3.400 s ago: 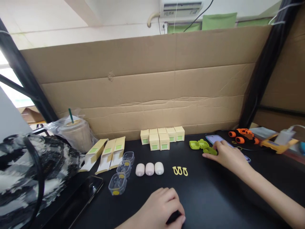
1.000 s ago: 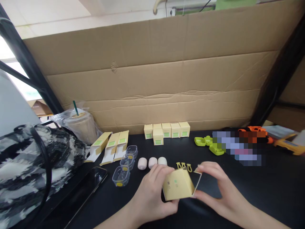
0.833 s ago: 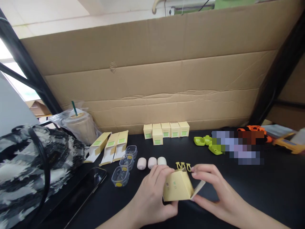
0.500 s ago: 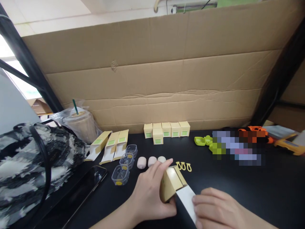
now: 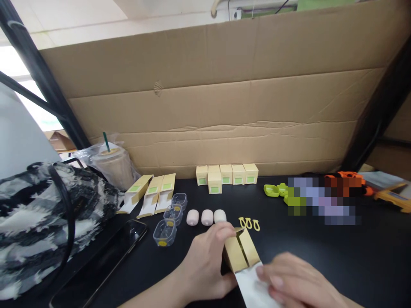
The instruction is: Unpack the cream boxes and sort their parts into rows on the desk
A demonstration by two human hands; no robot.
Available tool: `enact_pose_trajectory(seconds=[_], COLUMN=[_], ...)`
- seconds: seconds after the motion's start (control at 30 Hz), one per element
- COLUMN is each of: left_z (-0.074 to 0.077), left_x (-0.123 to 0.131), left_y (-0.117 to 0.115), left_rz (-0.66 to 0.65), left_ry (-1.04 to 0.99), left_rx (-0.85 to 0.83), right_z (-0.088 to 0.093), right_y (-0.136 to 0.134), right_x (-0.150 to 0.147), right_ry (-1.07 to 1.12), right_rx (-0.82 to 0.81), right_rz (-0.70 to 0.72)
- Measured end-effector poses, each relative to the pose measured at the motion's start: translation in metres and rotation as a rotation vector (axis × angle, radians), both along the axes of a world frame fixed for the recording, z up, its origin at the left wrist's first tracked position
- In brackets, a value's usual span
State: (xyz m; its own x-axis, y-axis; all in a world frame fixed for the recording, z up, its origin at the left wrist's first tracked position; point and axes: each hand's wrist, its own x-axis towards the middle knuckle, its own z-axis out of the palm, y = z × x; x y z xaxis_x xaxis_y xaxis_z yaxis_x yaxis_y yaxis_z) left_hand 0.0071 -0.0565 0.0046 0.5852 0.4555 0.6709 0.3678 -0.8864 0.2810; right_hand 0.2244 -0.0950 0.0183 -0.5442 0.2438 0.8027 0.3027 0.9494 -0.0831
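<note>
My left hand is wrapped round a small yellowish cardboard box, thumb below and fingers on its far side. The box's end faces me with its side flaps folded in and a narrow gap between them. Its long white-lined flap hangs out toward me, and my right hand has its fingertips on that flap. Beyond the box lie a cream rounded case, two pink rounded cases and several yellow loops. Clear plastic trays with yellow stickers sit to the left.
Several closed boxes stand by the cardboard wall. Opened boxes lie at left, near a phone, a shaggy bag and a bagged drink cup. Green pieces and orange items are at right.
The box has been tilted so its flapped end shows more fully. My right hand has shifted along the white flap, fingers less curled. The view has moved slightly.
</note>
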Motion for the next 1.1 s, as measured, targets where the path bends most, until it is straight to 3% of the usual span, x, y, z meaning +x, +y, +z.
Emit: enact_pose_trajectory(seconds=[0.1,0.3,0.43,0.6,0.73,0.9,1.1], left_z=[0.001,0.006,0.009,0.013,0.016,0.018,0.031], left_x=[0.001,0.001,-0.002,-0.002,0.001,0.002,-0.003], left_y=[-0.001,-0.004,0.0,-0.002,-0.008,-0.008,-0.007], left_rz=[-0.024,-0.042,-0.04,-0.02,0.057,0.056,0.082], left_ry=[0.011,0.111,0.106,0.075,0.211,0.316,0.273], left_rx=[0.03,0.062,0.14,0.236,0.349,0.584,0.689], right_z=[-0.002,-0.005,-0.008,-0.008,-0.004,-0.007,-0.008], right_y=[0.007,0.016,0.016,0.017,0.016,0.019,0.018], right_x=[0.005,0.015,0.017,0.012,0.004,0.0,0.007], right_ry=[-0.101,-0.422,-0.263,-0.158,-0.191,-0.188,-0.069], right_rx=[0.056,0.228,0.322,0.16,0.152,0.127,0.146], right_rz=[-0.139,-0.191,-0.286,-0.343,-0.353,-0.325,-0.213])
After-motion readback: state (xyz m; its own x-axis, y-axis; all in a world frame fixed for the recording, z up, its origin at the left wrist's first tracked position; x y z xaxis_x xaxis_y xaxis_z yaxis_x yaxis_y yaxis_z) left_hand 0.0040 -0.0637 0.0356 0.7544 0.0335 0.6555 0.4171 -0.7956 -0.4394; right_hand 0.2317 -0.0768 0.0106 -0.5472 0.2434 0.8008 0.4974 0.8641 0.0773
